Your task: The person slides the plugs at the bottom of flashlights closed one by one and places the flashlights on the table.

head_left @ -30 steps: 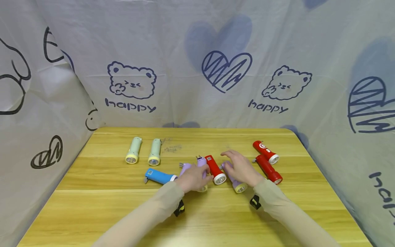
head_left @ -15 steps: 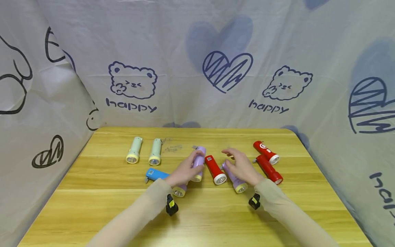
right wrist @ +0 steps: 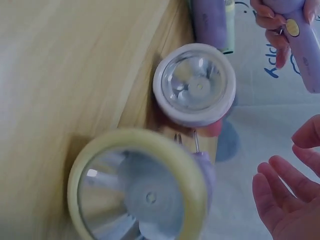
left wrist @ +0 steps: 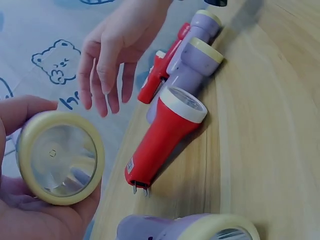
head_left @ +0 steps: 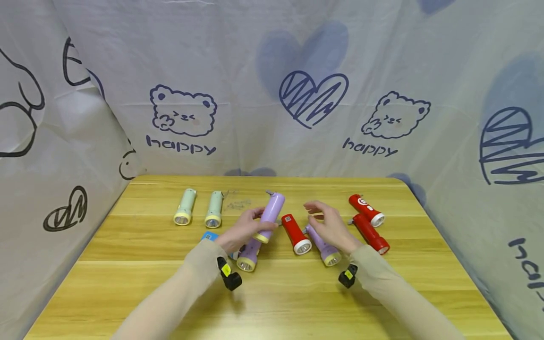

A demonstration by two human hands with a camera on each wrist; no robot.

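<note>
My left hand [head_left: 246, 231] grips a purple flashlight [head_left: 272, 210] raised above the table, tilted with its pronged end up and away. Its cream-rimmed lens [left wrist: 60, 157] faces the camera in the left wrist view. Below that hand lies a second purple flashlight [head_left: 248, 259], partly covering a blue one [head_left: 209, 236] that the hand mostly hides. My right hand [head_left: 331, 229] hovers with loosely bent fingers and nothing in them, over another purple flashlight [head_left: 324, 246]. Between the hands rests a red flashlight [head_left: 295, 231] with a white rim.
Two pale green flashlights [head_left: 185, 206] lie at the back left of the wooden table [head_left: 289, 302]. At the right are two red flashlights, one with a white rim [head_left: 366, 210] and one all red [head_left: 370, 233]. A printed cloth [head_left: 255, 61] hangs behind.
My left hand has picked up the purple flashlight, lifting it and turning it a little to the left. Another purple one beneath has come into view. The right hand has barely moved.
</note>
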